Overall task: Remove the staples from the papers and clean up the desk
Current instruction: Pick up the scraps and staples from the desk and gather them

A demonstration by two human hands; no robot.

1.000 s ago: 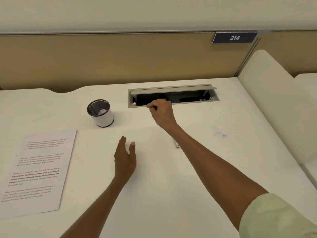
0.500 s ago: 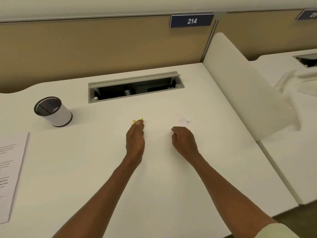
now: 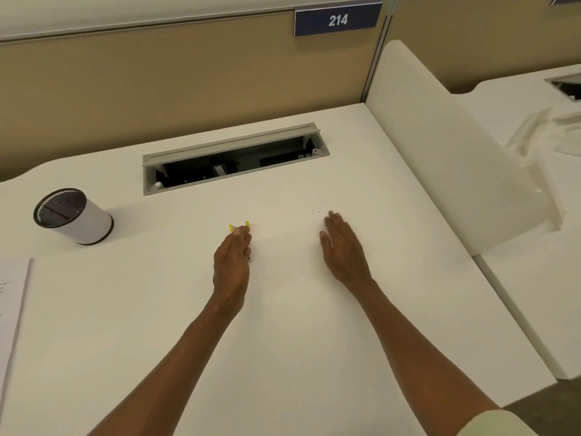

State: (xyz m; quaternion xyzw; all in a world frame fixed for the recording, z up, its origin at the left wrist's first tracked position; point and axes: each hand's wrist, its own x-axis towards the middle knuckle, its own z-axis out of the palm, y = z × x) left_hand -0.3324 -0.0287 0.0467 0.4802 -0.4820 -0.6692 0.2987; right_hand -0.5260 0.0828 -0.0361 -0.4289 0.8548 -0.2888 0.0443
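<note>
My left hand (image 3: 232,262) lies on the white desk (image 3: 283,357) and holds a small staple remover (image 3: 239,227), whose yellow tips stick out past the fingers. My right hand (image 3: 344,250) rests flat on the desk with straight fingers. Just beyond its fingertips lies a small scatter of loose staples (image 3: 317,210). The printed papers (image 3: 9,309) lie at the far left edge, mostly cut off by the frame.
A white cup with a dark mesh top (image 3: 74,217) stands at the left. An open grey cable tray (image 3: 234,158) is set into the desk behind my hands. A white divider panel (image 3: 440,146) bounds the right side.
My right hand came back from the cable tray and now lies flat near the staples. My left hand now holds the yellow-tipped tool. The view turned right, pushing the papers to the edge.
</note>
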